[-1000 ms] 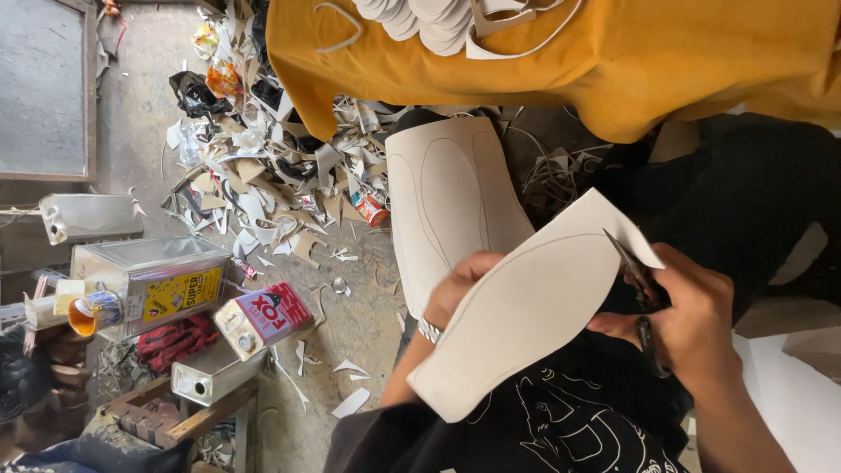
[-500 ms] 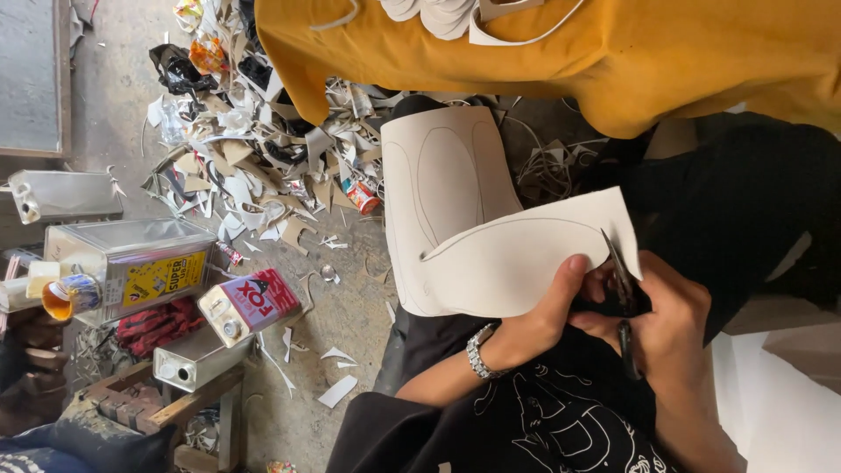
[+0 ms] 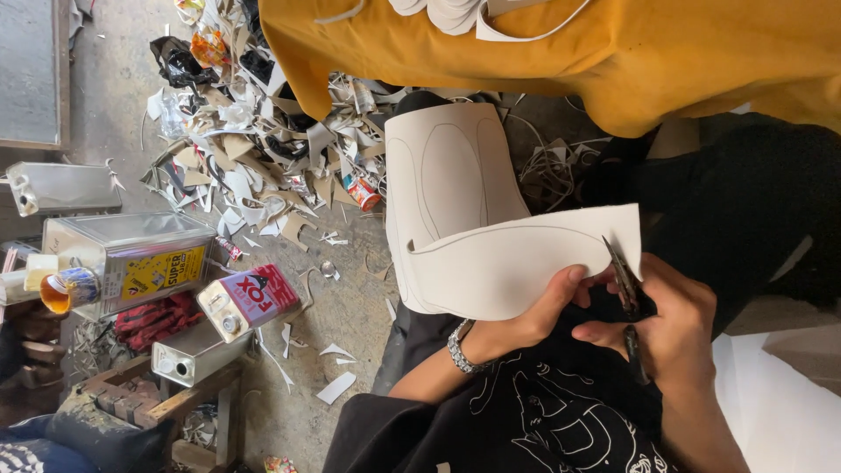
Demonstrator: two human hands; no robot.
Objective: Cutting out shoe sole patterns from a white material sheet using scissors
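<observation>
Head view: we see a white sheet (image 3: pixel 517 263) over our lap.
Left hand (image 3: pixel 534 315): clamped on the sheet's lower edge.
Right hand (image 3: pixel 670 328): closed around scissors (image 3: pixel 626 289), biting the sheet's right edge.
Cans (image 3: pixel 250 302): well left of the sheet.

The sheet (image 3: pixel 491 263) pinched by the left hand (image 3: pixel 534 320) is off-white with thin dark curved outlines. The scissors (image 3: pixel 626 289) in the right hand (image 3: pixel 674 337) are black. Below both hands lies a black shirt (image 3: pixel 543 412) printed with white line drawings. Above them hangs mustard-yellow cloth (image 3: pixel 613 52). Left of the hands, the wristband (image 3: pixel 459 349) is silver.
</observation>
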